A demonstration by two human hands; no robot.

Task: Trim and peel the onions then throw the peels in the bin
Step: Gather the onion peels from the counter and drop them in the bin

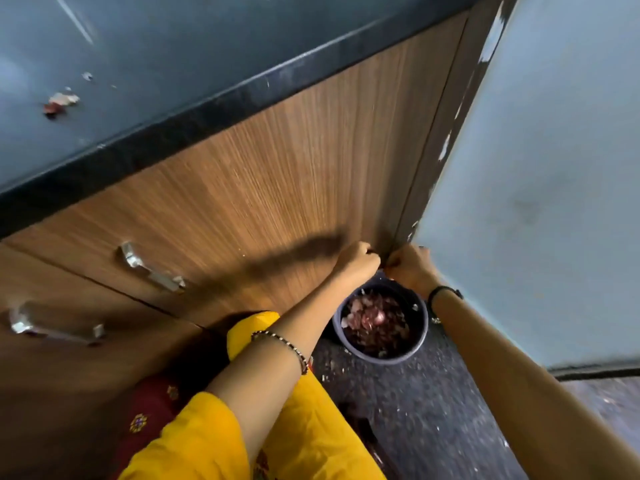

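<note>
Yellow sleeve (pixel 207 438) and bare forearms reach toward the bin (pixel 424 327). Each grip, left hand (pixel 356 263) and right hand (pixel 408 268), is a curled fist. They sit side by side just above the bin's far rim, and what they hold is hidden. Peels (pixel 374 323) fill the bin. Fingers are best opened squarely over it. Scraps (pixel 60 102) lie on the counter (pixel 173 64) above.

The dark speckled floor (pixel 433 410) has a round bin (pixel 381 360) sitting on it, full of purplish peels (pixel 374 323), with pale bits (pixel 332 365) scattered just beside it (mostly its near left), and up on the dark counter (pixel 173 64) a few scraps (pixel 60 102) lie loose.
</note>
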